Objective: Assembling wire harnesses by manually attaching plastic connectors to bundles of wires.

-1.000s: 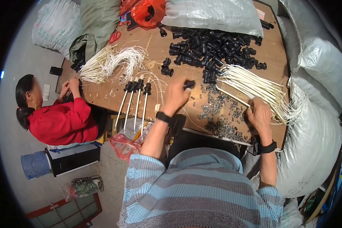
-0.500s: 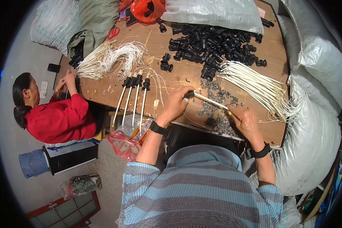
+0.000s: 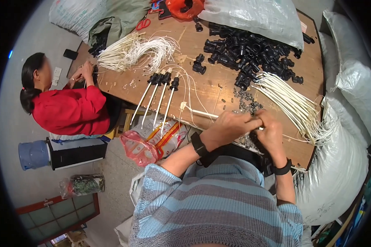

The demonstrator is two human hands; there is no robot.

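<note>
In front of me my left hand (image 3: 228, 131) is closed around a white tube (image 3: 201, 113), whose free end sticks out to the left over the table. Close beside it, my right hand (image 3: 270, 131) is closed too, its fingertips meeting those of the left. Whatever is pinched there is mostly hidden; a small dark bit shows. Small dark clips (image 3: 247, 101) lie scattered just beyond and beneath my hands. A bundle of white tubes with thin wires (image 3: 288, 103) lies right of them. To the left, several white tubes with black fittings (image 3: 164, 78) lie over the table's edge.
A heap of black fittings (image 3: 251, 51) covers the back of the table (image 3: 185, 31). White wire bundles (image 3: 140, 53) and red scissors (image 3: 143, 24) lie at the left. Bulky white sacks (image 3: 338, 164) stand at the right. A person in red (image 3: 72, 109) works at the left end.
My hands have come together at the right, the left moving right along with the tube. The tube's black left end no longer shows; a pale end does. The view has shifted somewhat.
</note>
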